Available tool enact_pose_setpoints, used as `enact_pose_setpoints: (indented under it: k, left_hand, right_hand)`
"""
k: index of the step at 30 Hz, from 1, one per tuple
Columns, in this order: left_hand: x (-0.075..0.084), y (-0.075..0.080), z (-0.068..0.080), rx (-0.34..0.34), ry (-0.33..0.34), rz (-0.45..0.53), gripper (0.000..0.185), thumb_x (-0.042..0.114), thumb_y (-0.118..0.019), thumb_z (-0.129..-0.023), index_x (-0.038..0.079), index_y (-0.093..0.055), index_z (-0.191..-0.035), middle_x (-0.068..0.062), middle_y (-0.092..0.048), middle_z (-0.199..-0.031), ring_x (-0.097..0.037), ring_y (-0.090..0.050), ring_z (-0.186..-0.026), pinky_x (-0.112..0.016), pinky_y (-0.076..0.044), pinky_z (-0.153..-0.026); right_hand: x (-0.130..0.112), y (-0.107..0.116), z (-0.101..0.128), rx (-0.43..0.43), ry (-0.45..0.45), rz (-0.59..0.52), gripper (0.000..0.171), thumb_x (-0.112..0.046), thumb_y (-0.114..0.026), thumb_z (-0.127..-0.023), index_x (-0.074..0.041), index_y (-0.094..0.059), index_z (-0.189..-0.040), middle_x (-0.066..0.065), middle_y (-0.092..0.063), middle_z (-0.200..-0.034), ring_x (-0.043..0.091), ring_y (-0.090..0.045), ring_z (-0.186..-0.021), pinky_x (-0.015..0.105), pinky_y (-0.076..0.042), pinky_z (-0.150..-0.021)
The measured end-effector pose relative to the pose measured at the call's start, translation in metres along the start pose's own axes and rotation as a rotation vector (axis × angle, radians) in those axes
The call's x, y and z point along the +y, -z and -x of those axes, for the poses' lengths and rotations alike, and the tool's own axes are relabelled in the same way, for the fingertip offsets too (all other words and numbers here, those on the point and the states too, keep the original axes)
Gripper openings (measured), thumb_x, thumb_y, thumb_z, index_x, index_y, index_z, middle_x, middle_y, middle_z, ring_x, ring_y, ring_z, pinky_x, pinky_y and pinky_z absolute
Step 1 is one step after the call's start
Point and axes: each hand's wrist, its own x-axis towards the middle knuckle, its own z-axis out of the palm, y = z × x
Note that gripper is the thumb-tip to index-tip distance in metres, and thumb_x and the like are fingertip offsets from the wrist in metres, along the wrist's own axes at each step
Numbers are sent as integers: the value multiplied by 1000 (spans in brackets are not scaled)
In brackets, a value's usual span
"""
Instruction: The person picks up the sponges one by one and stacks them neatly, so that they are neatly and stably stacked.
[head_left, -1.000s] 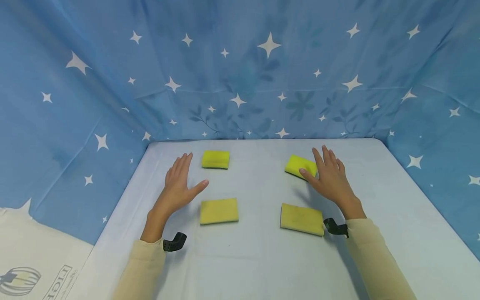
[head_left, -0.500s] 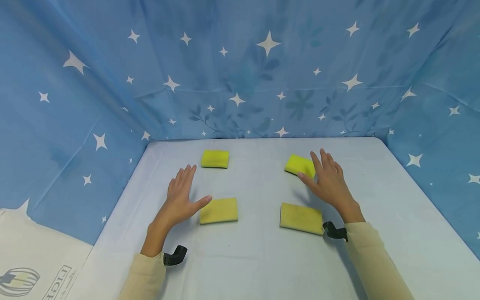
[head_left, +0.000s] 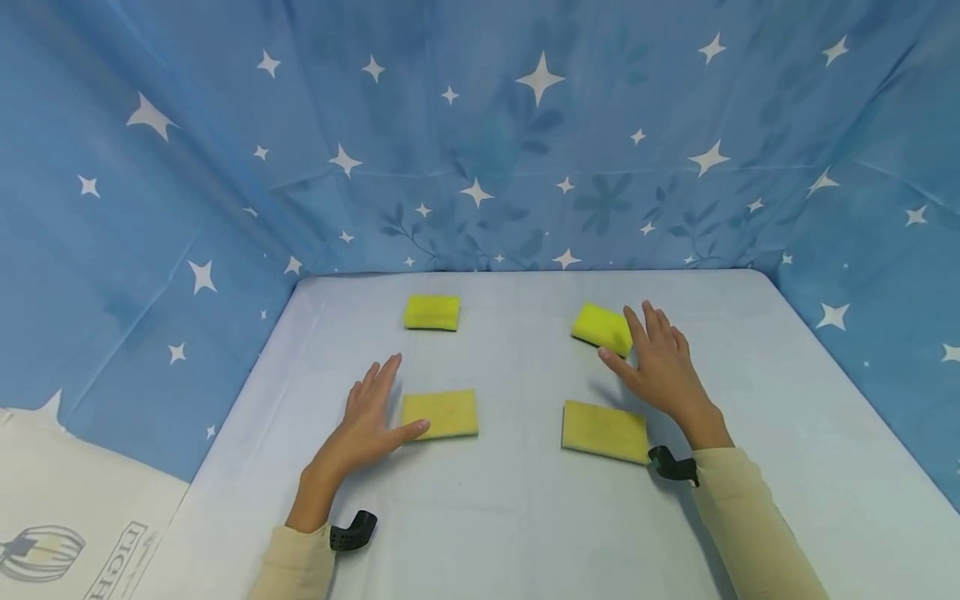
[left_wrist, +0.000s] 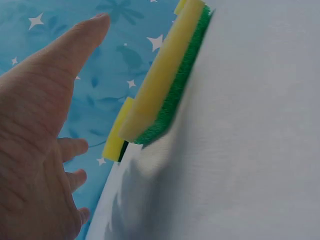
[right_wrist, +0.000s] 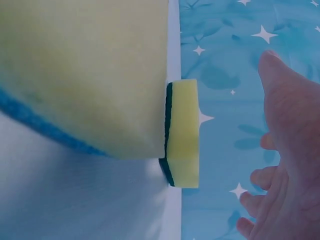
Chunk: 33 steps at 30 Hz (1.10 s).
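Four yellow sponges lie on the pale table (head_left: pixel 517 517). My left hand (head_left: pixel 372 410) lies flat and open, its thumb tip at the left edge of the near left sponge (head_left: pixel 440 414). The left wrist view shows that sponge (left_wrist: pixel 165 85) with a green underside, beside my left hand (left_wrist: pixel 35 130). My right hand (head_left: pixel 660 367) is open with straight fingers beside the far right sponge (head_left: pixel 602 327), thumb just in front of it. In the right wrist view this sponge (right_wrist: pixel 182 132) stands apart from my right hand (right_wrist: pixel 285 150). The near right sponge (head_left: pixel 604 431) and the far left sponge (head_left: pixel 431 312) lie untouched.
Blue cloth with white stars (head_left: pixel 480 150) walls the table at the back and both sides. A white printed box (head_left: pixel 60 533) sits beyond the table's left edge. Black camera mounts (head_left: pixel 352 529) are strapped at both wrists.
My left hand has drawn back toward me and its thumb has come up to the near left sponge. My right hand has barely shifted beside the far right sponge.
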Motion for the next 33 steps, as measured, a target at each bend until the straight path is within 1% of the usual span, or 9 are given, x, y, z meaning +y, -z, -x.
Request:
enact_pose_setpoints:
  k: [3, 8, 14, 19, 23, 26, 29, 33]
  left_hand:
    - [-2, -4, 3, -22, 15, 7, 111, 55, -78, -91, 10, -17, -172, -19, -21, -175, -44, -8, -162, -68, -1, -125]
    - [-4, -9, 4, -55, 36, 3, 112, 58, -78, -91, 11, -18, -172, -20, -22, -175, -45, -7, -162, -68, 0, -125]
    - [-8, -17, 4, -71, 43, -62, 111, 65, -76, -90, 10, -25, -171, -18, -21, -176, -45, -4, -162, -70, 4, -123]
    - [-10, -18, 6, -70, 52, -109, 107, 67, -75, -89, 10, -33, -169, -20, -21, -176, -46, -3, -162, -71, 7, -122]
    - [-11, -18, 8, -75, 66, -163, 103, 70, -72, -90, 12, -37, -168, -21, -21, -175, -49, -1, -161, -75, 9, -119]
    - [-12, -18, 9, -72, 80, -191, 101, 71, -72, -90, 14, -40, -167, -21, -22, -175, -50, -1, -161, -77, 10, -117]
    - [-13, -18, 9, -66, 84, -187, 101, 70, -73, -89, 13, -42, -165, -22, -23, -174, -50, -3, -161, -77, 11, -117]
    - [-14, -18, 9, -57, 84, -168, 100, 68, -76, -88, 9, -44, -162, -23, -27, -173, -50, -6, -160, -76, 10, -118]
  right_hand:
    - [0, -1, 1, -7, -3, -4, 91, -56, -57, -107, 5, -25, -167, 37, -13, -171, 58, -12, -156, 78, -11, -118]
    - [-1, 0, 5, -43, -24, -5, 93, -59, -57, -107, 3, -24, -168, 35, -10, -172, 57, -11, -157, 77, -10, -119]
    - [-3, -1, 16, -76, -14, 10, 95, -58, -59, -106, 2, -21, -169, 33, -7, -173, 55, -7, -158, 75, -7, -121]
    - [-5, -3, 28, -116, -8, 19, 97, -59, -61, -104, 2, -21, -169, 32, -4, -174, 54, -4, -159, 73, -4, -122]
    - [-7, -4, 38, -150, -12, 34, 100, -60, -64, -102, 2, -23, -168, 32, -7, -174, 55, -7, -158, 74, -7, -121]
    - [-9, -3, 46, -192, -19, 26, 100, -62, -64, -102, 2, -24, -168, 33, -9, -173, 55, -10, -158, 74, -9, -121]
    - [-11, 0, 54, -238, -14, -7, 100, -61, -65, -101, 2, -25, -168, 33, -11, -173, 56, -14, -157, 74, -11, -121]
    - [-13, 4, 65, -298, -3, -69, 102, -63, -68, -99, 0, -26, -168, 31, -15, -173, 57, -26, -153, 75, -23, -118]
